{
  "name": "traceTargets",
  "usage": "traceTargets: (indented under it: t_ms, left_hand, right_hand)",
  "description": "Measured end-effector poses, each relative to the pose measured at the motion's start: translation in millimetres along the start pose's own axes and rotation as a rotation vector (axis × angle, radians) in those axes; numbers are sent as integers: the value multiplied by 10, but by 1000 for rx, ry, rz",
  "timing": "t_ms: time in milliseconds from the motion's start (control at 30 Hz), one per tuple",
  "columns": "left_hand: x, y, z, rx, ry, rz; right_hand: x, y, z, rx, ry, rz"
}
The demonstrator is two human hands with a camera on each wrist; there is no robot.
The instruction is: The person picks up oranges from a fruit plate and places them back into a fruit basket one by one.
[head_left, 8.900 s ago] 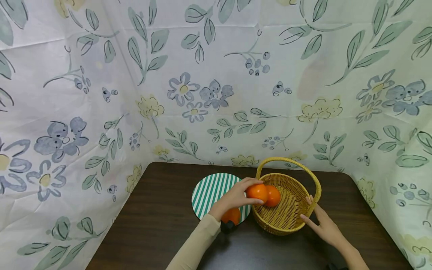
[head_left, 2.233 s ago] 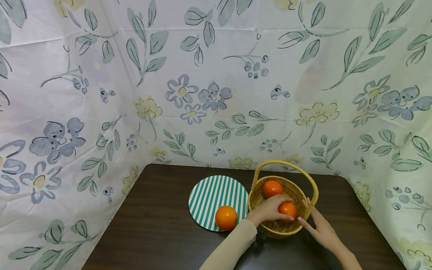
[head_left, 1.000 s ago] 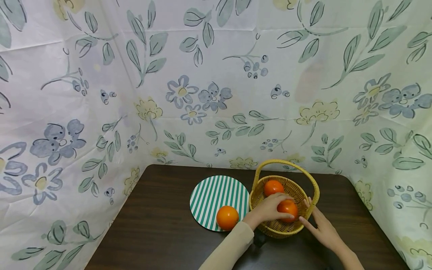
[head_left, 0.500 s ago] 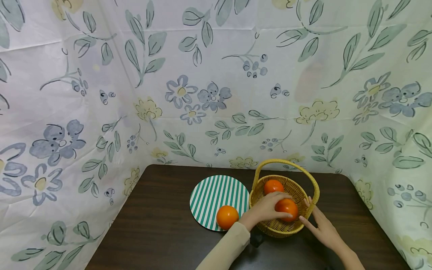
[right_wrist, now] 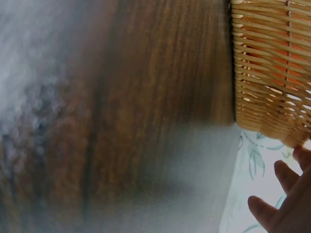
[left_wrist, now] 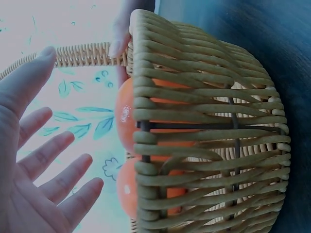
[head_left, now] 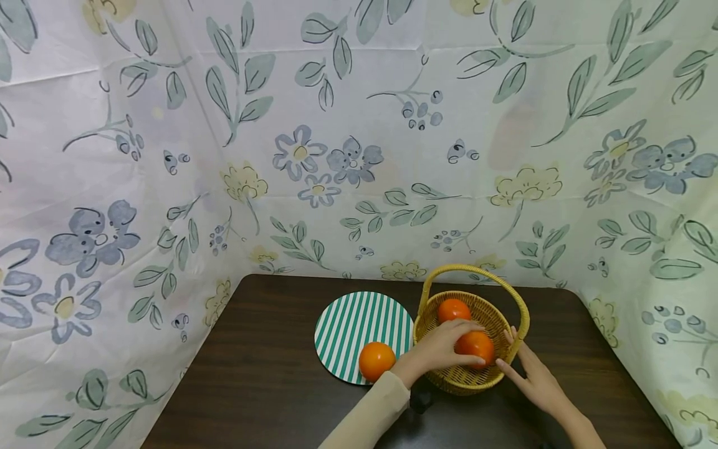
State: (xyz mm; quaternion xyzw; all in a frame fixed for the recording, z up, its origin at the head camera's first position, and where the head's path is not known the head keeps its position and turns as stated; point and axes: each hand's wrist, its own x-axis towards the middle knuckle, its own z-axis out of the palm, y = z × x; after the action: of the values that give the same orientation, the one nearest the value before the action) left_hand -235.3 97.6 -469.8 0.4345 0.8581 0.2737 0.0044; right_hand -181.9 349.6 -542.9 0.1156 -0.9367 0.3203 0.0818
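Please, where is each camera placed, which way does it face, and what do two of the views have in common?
Head: worn on the head, facing forward and down at the table; both hands, left and right, and forearms show.
Left wrist: worn there, facing the side of the basket; the spread left hand and part of the right show.
Right wrist: worn there, facing table and basket wall, sideways; only right-hand fingers show.
Shared: head and left wrist both show two orange fruits in the basket.

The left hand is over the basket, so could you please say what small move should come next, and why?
Perhaps draw the left hand back toward the orange fruit on the striped disc: that hand looks open, and two others lie in the basket.
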Motion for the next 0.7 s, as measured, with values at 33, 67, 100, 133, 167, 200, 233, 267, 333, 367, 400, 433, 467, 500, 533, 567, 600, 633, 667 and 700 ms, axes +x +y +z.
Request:
traceTargets:
  t_ms: [33, 67, 100, 133, 167, 200, 233, 267, 333, 367, 400, 433, 467, 500, 533, 567, 600, 633, 667, 700]
  left_hand:
    - [-9, 6, -4, 1, -1, -2]
    - [-19, 12, -13, 2, -2, -4]
    - [-27, 19, -18, 3, -3, -4]
    - [-35, 24, -25, 4, -4, -4]
    - [-41, 28, -31, 4, -4, -3]
    - [-48, 31, -37, 6, -3, 1]
    - [-56, 32, -41, 10, -3, 4]
    - [-64, 34, -47, 12, -1, 10]
    - [-80, 33, -55, 16, -1, 21]
    - [-89, 31, -57, 17, -1, 27]
    - [-98, 30, -59, 20, -1, 33]
    - [-108, 30, -62, 23, 0, 40]
    - [-119, 31, -67, 23, 2, 46]
    - [-131, 30, -72, 23, 5, 51]
    - [-145, 31, -78, 24, 8, 55]
    - [-157, 29, -80, 26, 12, 59]
    - [-171, 27, -83, 29, 17, 64]
    - [-185, 24, -86, 29, 22, 67]
    - [-199, 22, -90, 30, 26, 71]
    - [-212, 22, -94, 31, 30, 74]
  right_hand:
    - [-1, 0, -2, -2, -2, -1]
    - [-1, -1, -4, -3, -2, -1]
    - [-1, -2, -5, -2, -2, 0]
    - [-2, -3, -6, 0, -4, 1]
    - [-2, -4, -6, 2, -5, 2]
    - [-1, -5, -6, 4, -9, 4]
    - [0, -4, -4, 7, -10, 7]
    - [2, -5, -1, 10, -11, 10]
    - [4, -7, 3, 11, -13, 13]
    - [4, -8, 5, 10, -12, 14]
    - [5, -7, 6, 8, -11, 14]
    - [4, -6, 7, 7, -7, 14]
    - [3, -5, 8, 5, -6, 12]
    - [3, -4, 7, 3, -3, 10]
    - [2, -2, 6, 0, -1, 7]
    - [2, 0, 7, 0, 2, 5]
    - [3, 2, 8, 0, 5, 2]
    - [2, 1, 9, 2, 7, 1]
    - [1, 1, 9, 2, 6, 0]
    - [2, 1, 9, 4, 5, 2]
